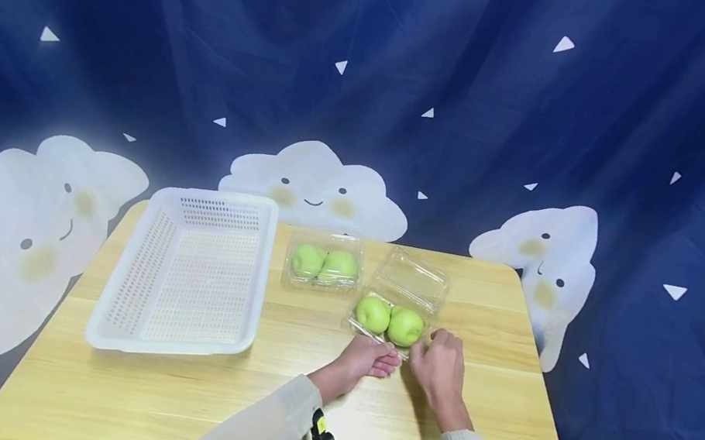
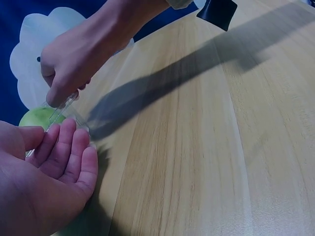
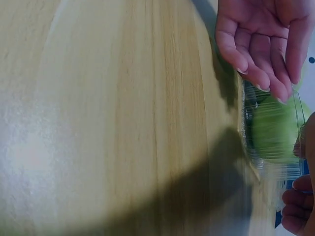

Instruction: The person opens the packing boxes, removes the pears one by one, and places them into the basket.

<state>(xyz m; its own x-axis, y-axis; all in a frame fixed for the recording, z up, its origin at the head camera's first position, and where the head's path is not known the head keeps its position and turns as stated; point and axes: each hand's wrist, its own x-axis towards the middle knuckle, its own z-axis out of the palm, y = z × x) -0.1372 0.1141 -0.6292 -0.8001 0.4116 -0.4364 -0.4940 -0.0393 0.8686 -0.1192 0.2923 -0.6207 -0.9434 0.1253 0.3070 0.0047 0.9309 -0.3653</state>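
Note:
Two green apples (image 1: 406,328) sit side by side in a clear plastic clamshell box (image 3: 275,169), whose lid (image 1: 411,278) is folded back, away from the person. At the front edge of this box my left hand (image 1: 363,360) pinches the rim between thumb and fingertips, palm up in the left wrist view. My right hand (image 1: 440,365) grips the rim at the right front corner with curled fingers. In the right wrist view only part of the right hand (image 3: 301,196) shows, at the right edge, and ridged plastic covers the green apple.
A second clear clamshell box (image 1: 328,238), with its lid down over two green apples (image 1: 339,268), stands behind and to the left. A large white perforated basket (image 1: 259,274) occupies the left of the wooden table (image 1: 150,404). Behind the table hangs a dark blue curtain (image 1: 385,37).

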